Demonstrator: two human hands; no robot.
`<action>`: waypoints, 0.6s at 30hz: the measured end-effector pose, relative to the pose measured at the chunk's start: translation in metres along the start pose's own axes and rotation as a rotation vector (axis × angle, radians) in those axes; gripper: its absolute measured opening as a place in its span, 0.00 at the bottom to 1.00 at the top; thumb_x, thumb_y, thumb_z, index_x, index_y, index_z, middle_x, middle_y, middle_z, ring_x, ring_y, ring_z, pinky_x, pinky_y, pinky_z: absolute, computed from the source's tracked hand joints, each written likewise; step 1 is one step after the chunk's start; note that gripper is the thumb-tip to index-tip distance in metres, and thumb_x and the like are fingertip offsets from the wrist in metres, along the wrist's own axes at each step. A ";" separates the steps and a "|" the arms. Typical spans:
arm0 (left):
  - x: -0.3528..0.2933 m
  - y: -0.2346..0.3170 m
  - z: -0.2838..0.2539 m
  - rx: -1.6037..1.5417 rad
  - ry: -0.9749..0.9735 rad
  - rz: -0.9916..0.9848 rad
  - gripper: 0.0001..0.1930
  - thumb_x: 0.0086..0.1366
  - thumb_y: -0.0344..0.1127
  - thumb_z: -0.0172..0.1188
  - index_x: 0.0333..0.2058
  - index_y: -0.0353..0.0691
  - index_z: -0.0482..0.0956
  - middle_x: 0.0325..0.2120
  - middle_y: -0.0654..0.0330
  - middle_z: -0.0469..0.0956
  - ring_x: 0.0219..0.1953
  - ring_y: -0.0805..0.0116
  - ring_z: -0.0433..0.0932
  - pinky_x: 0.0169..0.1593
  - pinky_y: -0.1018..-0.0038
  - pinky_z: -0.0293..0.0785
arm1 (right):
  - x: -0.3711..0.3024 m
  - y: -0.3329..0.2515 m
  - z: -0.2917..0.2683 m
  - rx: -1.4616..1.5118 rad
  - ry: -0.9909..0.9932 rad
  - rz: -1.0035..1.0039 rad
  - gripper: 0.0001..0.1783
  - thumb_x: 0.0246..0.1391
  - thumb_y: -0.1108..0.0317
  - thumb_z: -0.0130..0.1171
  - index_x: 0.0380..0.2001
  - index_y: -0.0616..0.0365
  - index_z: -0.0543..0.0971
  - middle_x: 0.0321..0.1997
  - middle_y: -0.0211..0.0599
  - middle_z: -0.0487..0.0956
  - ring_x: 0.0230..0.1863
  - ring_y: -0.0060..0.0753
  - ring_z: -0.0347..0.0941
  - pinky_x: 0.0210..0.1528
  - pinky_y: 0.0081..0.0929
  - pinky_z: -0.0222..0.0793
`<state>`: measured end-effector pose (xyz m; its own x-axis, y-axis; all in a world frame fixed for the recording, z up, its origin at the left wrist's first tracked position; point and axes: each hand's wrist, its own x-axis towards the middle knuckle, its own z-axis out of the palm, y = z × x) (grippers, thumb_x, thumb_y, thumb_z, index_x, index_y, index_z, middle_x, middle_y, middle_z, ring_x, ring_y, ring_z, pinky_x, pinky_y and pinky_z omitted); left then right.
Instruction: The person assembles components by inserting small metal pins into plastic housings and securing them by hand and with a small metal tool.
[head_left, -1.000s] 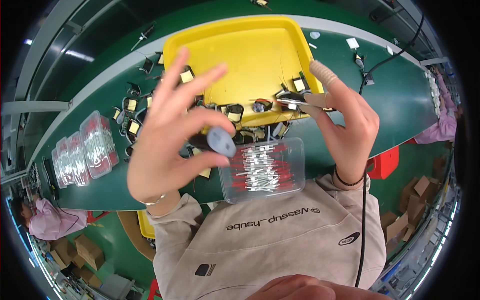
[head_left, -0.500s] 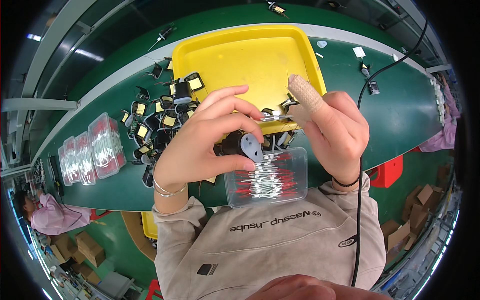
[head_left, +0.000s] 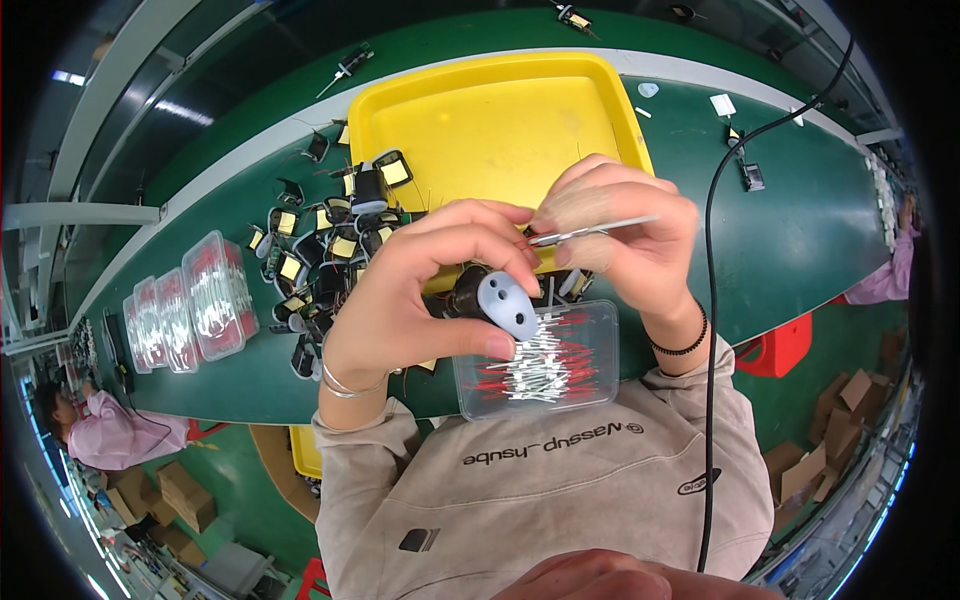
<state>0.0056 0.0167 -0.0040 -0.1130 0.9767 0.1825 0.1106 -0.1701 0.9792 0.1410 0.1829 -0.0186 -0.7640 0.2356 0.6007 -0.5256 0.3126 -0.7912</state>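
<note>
My left hand [head_left: 405,285] is closed around a black housing [head_left: 466,290] with a pale grey, rounded end face [head_left: 507,305] that has small holes in it. My right hand [head_left: 630,235], partly blurred, pinches a pair of slim silver tweezers [head_left: 600,228], whose tips reach to the left hand's fingertips. Whatever is at the tips is too small to make out. Below both hands stands a clear plastic box [head_left: 466,375] of short red-and-white wire pieces [head_left: 540,365]. A heap of similar black housings with yellow patches [head_left: 325,240] lies left of my hands.
Beyond my hands is a large yellow tray [head_left: 490,110]. Several clear boxes of wire pieces [head_left: 215,295] stand at the left. A black cable [head_left: 712,300] hangs down the right side. Small parts [head_left: 752,177] lie on the green table [head_left: 790,240]; a red stool [head_left: 780,345] stands below.
My right hand has turned and shifted left toward my left hand, so the tweezers' shaft now shows. The housing's grey end has tilted to show more of its face.
</note>
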 end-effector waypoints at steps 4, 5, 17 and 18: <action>0.001 -0.004 0.006 0.064 0.027 -0.032 0.19 0.37 0.37 0.74 0.31 0.38 0.80 0.34 0.57 0.77 0.46 0.60 0.74 0.54 0.65 0.62 | -0.003 -0.007 -0.008 0.037 0.268 -0.054 0.13 0.37 0.80 0.64 0.32 0.69 0.79 0.31 0.43 0.80 0.34 0.33 0.77 0.40 0.27 0.70; 0.001 -0.006 0.009 0.113 0.063 -0.058 0.19 0.38 0.34 0.74 0.31 0.38 0.80 0.34 0.57 0.78 0.44 0.61 0.76 0.54 0.66 0.62 | -0.007 -0.013 -0.006 0.052 0.364 -0.006 0.13 0.38 0.80 0.64 0.32 0.70 0.78 0.31 0.43 0.80 0.34 0.33 0.76 0.40 0.26 0.70; 0.008 -0.014 0.037 0.632 0.491 0.227 0.13 0.38 0.32 0.72 0.27 0.46 0.81 0.27 0.70 0.81 0.38 0.69 0.79 0.58 0.57 0.57 | -0.003 -0.037 -0.007 -0.262 0.132 -0.063 0.14 0.30 0.80 0.69 0.27 0.68 0.80 0.25 0.39 0.81 0.28 0.31 0.76 0.29 0.21 0.71; 0.008 -0.014 0.037 0.663 0.484 0.237 0.13 0.38 0.32 0.72 0.27 0.46 0.81 0.27 0.70 0.81 0.38 0.69 0.79 0.58 0.57 0.57 | -0.004 -0.035 -0.007 -0.271 0.159 -0.041 0.14 0.30 0.81 0.68 0.28 0.68 0.80 0.25 0.39 0.81 0.27 0.30 0.76 0.29 0.21 0.71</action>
<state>0.0399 0.0320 -0.0190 -0.4064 0.7358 0.5418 0.7227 -0.1040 0.6833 0.1652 0.1770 0.0071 -0.6654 0.3518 0.6584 -0.4196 0.5531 -0.7197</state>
